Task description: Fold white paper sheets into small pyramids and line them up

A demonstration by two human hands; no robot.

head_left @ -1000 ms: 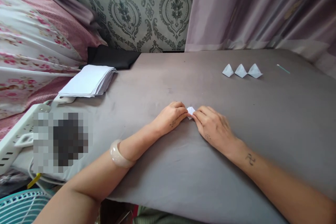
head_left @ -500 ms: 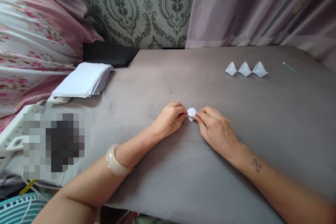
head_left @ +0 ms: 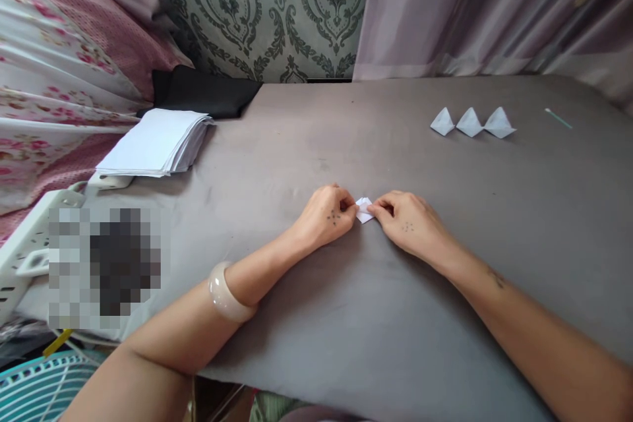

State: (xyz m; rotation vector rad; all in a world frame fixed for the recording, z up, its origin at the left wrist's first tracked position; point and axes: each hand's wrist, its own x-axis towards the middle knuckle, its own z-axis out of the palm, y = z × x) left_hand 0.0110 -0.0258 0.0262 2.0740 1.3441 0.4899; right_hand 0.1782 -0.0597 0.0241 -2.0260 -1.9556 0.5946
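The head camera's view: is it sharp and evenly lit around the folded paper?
Head view: fairly soft light, with shadow on the grey cover beside the left forearm; head view: small highlights on the bangle; head view: a pixelated patch masks detail at left; head view: folded paper between left hand and right hand, creases too small to make out fully.

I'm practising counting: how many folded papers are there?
4: left paper, middle paper, right paper in the far row; fourth paper, partly hidden, between the left hand and right hand.
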